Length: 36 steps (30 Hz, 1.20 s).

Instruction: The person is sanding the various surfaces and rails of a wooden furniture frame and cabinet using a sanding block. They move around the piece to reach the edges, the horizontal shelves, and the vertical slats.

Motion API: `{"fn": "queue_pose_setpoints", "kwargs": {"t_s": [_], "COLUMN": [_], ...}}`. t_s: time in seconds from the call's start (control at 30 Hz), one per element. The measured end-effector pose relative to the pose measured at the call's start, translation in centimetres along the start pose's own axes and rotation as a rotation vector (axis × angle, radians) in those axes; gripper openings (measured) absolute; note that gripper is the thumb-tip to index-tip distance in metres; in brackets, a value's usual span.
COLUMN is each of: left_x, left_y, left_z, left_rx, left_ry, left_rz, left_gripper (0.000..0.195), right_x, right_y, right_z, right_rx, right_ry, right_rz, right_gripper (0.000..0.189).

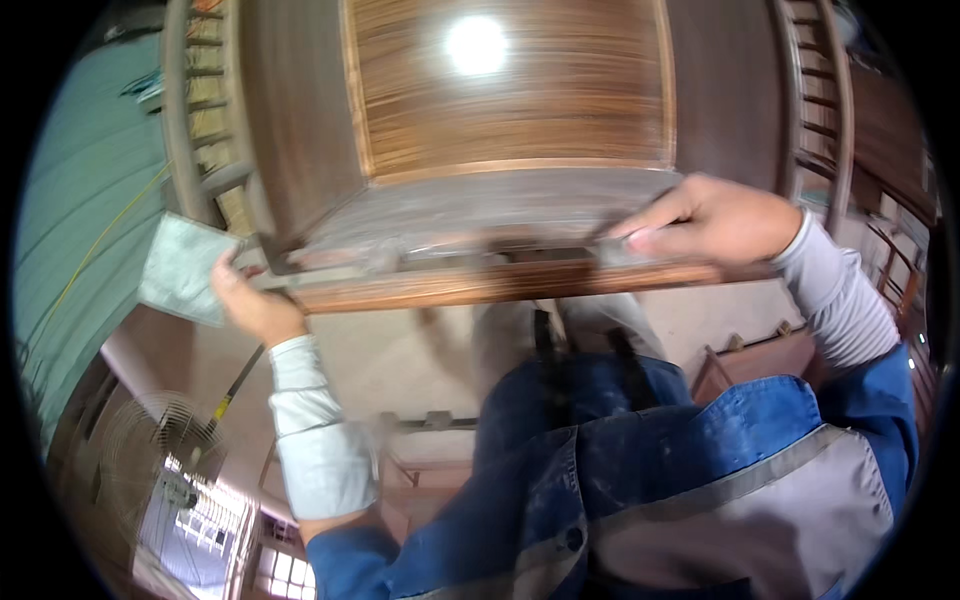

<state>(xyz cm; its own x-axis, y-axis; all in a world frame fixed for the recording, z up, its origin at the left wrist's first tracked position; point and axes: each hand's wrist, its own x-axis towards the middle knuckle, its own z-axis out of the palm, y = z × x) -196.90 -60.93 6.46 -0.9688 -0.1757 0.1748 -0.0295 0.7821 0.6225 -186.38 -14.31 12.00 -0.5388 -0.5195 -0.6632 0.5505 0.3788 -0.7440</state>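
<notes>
Before me stands a wooden piece of furniture, which looks like a seat, with a grained inset panel [517,112] and a glossy brown front rail [420,289]. My left hand [259,304], at the rail's left end, holds a pale green square pad [186,270] by its edge. At the right part of the rail, my right hand [720,221] pinches a small greyish piece [616,251]; blur hides what it is. A dull, whitish, smeared band [480,199] runs between the panel and the rail.
Slatted wooden sides rise at left [180,112] and right [836,120]. Green sheeting [82,195] with a yellow cord [94,255] covers the left. A caged fan [161,450] stands lower left. Other wooden furniture [757,360] is behind on the right.
</notes>
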Motion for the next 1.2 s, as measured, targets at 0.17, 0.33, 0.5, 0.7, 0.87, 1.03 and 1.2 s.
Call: {"fn": "queue_pose_setpoints", "kwargs": {"t_s": [0.17, 0.33, 0.5, 0.7, 0.87, 1.03, 1.2], "left_x": [0.3, 0.1, 0.6, 0.9, -0.6, -13.7, -18.6], "left_y": [0.5, 0.3, 0.7, -1.6, 1.0, 15.7, 22.8], "left_z": [0.8, 1.1, 1.0, 1.9, 1.5, 7.8, 10.3], "left_rx": [-0.012, -0.054, -0.051, -0.005, 0.054, 0.44, 0.401], "left_ry": [-0.061, -0.015, -0.02, 0.028, -0.137, -0.628, -0.581], "left_rz": [-0.003, -0.082, -0.132, -0.005, 0.105, 0.565, 0.666], "left_gripper": [0.043, 0.041, 0.036, 0.039, 0.039, 0.038, 0.049], "right_x": [1.1, 18.0, 17.7, -1.2, -12.1, -10.4, -21.3], "right_y": [1.1, -3.8, -4.2, -0.2, 2.4, 3.1, 7.4], "right_z": [-2.6, 5.3, 6.7, -1.0, -1.7, 5.3, -0.1], "right_rx": [-0.204, 0.078, 0.474, -0.218, -0.355, -0.292, -0.491], "right_ry": [-0.059, -0.166, -0.175, 0.036, 0.245, 0.537, 0.553], "right_rz": [0.139, -0.13, -0.108, 0.154, 0.36, -0.055, 0.292], "right_gripper": [0.052, 0.06, 0.051, 0.048, 0.046, 0.044, 0.037]}}
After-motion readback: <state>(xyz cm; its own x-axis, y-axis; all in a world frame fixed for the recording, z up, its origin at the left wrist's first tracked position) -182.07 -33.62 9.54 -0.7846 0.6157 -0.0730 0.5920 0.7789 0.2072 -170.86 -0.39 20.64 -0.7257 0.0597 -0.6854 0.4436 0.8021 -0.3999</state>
